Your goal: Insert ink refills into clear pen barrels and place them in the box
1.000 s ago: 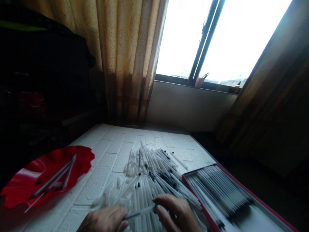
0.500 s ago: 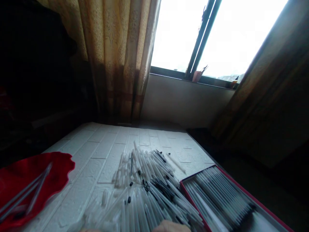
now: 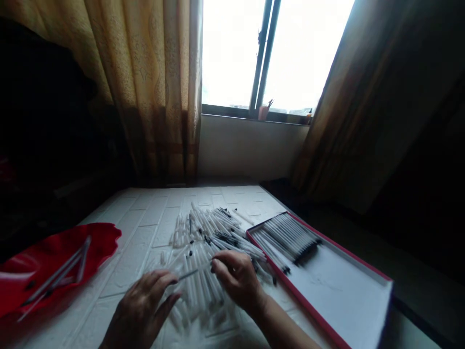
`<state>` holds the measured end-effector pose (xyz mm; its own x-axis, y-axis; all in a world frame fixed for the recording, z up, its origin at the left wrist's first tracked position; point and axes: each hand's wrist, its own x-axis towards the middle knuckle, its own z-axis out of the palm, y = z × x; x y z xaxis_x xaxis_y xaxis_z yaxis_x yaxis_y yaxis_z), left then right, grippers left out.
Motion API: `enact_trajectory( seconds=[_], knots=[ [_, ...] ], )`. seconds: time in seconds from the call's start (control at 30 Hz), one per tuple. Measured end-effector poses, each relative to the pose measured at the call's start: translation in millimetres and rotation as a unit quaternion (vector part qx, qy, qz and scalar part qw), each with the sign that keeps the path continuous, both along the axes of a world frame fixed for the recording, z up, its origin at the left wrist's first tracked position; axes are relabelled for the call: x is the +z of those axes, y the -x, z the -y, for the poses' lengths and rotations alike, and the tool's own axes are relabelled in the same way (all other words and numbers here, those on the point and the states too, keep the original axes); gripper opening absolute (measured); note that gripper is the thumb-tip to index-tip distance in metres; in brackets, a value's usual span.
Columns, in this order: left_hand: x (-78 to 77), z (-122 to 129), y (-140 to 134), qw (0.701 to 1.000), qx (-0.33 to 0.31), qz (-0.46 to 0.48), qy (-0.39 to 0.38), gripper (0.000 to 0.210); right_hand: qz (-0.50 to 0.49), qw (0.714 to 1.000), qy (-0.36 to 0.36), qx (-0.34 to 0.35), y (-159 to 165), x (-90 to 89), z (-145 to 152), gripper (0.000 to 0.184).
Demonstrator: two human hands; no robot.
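A slim grey pen (image 3: 194,273) spans the gap between my two hands above a pile of clear pen barrels (image 3: 203,286). My right hand (image 3: 236,278) pinches its right end between thumb and fingers. At its left end, the curled fingers of my left hand (image 3: 145,303) hold it, with the thumb tip a little below. Just right of the pile, a shallow red-edged box (image 3: 327,295) holds a row of pens (image 3: 290,235) with dark ends.
On the left lies a red scalloped tray (image 3: 98,237) with a few pens (image 3: 61,271) in it. The white brick-patterned tabletop (image 3: 134,223) runs back toward a curtain (image 3: 156,97) and a window. A small pink cup (image 3: 263,113) stands on the sill.
Both hands have come up into view from the bottom edge, with a pen between them. The camera view has shifted, showing more of the box.
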<state>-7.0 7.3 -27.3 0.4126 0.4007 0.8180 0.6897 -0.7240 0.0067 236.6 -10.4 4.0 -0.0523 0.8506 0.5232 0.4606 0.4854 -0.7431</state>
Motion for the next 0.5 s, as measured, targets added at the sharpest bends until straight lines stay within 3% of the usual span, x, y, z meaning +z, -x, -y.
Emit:
enact_trajectory(
  seconds=[0.1,0.3,0.5],
  knots=[
    [6.2,0,-4,0.999,0.003,-0.028,-0.046,0.034,-0.029,0.999,-0.002,-0.017,3,4.2,2,0.031],
    [0.4,-7,-2,0.996,0.004,-0.033,-0.086,0.034,-0.060,0.998,-0.012,-0.006,6,-3.4,-5,0.035],
    [-6.6,-15,4,0.995,-0.001,-0.048,-0.089,0.036,-0.068,0.997,-0.037,0.011,7,-25.3,-6,0.025]
  ],
)
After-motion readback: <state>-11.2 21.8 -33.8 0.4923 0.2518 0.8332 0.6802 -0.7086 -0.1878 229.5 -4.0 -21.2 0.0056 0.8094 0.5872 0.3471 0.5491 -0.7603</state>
